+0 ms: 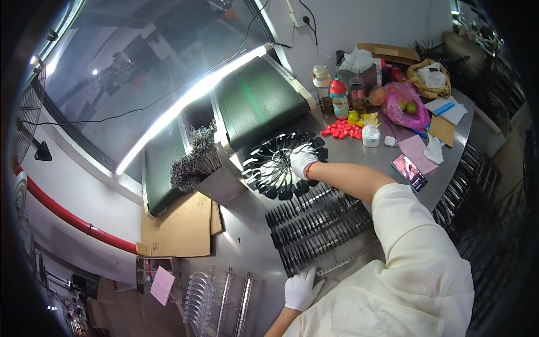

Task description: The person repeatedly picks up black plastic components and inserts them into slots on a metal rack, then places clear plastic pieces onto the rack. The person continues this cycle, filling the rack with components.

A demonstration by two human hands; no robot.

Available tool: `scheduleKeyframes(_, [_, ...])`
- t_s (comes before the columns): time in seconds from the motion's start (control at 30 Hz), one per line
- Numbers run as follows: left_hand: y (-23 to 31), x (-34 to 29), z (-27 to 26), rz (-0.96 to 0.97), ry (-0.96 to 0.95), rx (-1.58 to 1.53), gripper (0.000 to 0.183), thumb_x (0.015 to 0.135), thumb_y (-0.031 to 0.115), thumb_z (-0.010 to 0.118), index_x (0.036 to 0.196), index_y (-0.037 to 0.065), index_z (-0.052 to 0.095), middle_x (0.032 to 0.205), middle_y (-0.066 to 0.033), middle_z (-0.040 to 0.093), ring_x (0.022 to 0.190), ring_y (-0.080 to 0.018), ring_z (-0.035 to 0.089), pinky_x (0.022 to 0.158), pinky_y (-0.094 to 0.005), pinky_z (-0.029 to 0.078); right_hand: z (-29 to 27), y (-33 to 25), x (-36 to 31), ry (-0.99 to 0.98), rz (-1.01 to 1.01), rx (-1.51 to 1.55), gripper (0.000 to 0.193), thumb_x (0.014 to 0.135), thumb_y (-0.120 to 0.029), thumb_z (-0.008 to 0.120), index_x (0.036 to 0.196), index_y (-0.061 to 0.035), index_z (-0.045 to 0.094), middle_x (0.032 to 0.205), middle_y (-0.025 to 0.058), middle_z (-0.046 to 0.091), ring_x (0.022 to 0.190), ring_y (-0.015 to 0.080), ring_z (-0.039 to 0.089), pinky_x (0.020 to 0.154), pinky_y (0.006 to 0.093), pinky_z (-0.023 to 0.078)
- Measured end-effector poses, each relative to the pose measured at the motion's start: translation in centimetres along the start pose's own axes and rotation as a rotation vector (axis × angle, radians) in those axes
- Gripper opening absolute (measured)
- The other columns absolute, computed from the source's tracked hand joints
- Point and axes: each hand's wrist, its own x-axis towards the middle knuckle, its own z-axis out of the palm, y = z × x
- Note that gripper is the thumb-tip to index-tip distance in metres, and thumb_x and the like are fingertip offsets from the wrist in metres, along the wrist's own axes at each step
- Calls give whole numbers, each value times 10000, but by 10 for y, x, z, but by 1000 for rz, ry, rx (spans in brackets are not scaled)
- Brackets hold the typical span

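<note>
My right hand (pixel 304 160), in a white glove, reaches over the right side of a round wire holder (pixel 275 163) ringed with black flat-ended pieces. Its fingers are bent down among the wires; what they grip is hidden. Just nearer stands a long rack (pixel 320 224) filled with several rows of slim dark parts. My left hand (pixel 301 290), gloved in white too, lies by the rack's near left corner, with the fingers stretched out and the thumb apart.
A metal bin of wire hooks (pixel 196 160) stands left of the round holder, before a green conveyor belt (pixel 258 104). Bottles (pixel 339 100), red pieces (pixel 343 130), a pink bag (pixel 403 106) and a phone (pixel 409 171) lie at the right. Cardboard (pixel 177 227) lies left.
</note>
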Motion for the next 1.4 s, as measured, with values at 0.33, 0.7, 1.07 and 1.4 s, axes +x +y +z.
scheduleKeyframes(0.33, [-4,-46,20,93,-46,105,225,813,348,620,990,223,678,677,40,554,545,-153,580,484,-331,449,94,-18,51,-66,130,66,297,930,-177,554,1065,-54,788,1077,190,759,994,347,748,808,459,593])
scheduleKeyframes(0.7, [14,40,-44,51,339,-200,223,832,168,771,1037,89,733,950,-116,727,807,-311,682,703,-424,550,-54,-20,-109,211,-170,360,635,897,-141,562,1505,-37,408,876,241,720,838,366,726,743,479,560])
scheduleKeyframes(1.07, [28,107,-137,-121,260,-1630,573,897,189,707,1423,58,524,1177,-110,636,1075,-226,611,938,-354,504,-92,-81,-357,417,-430,820,696,924,-99,610,1569,-146,353,868,146,660,677,334,664,600,419,559])
scheduleKeyframes(1.4, [48,89,-166,15,259,-1690,785,768,144,863,1439,163,457,1207,-76,543,1094,-235,551,916,-372,502,-108,-90,-380,597,-627,725,401,954,-181,624,1348,-108,606,859,96,666,706,280,678,605,397,565])
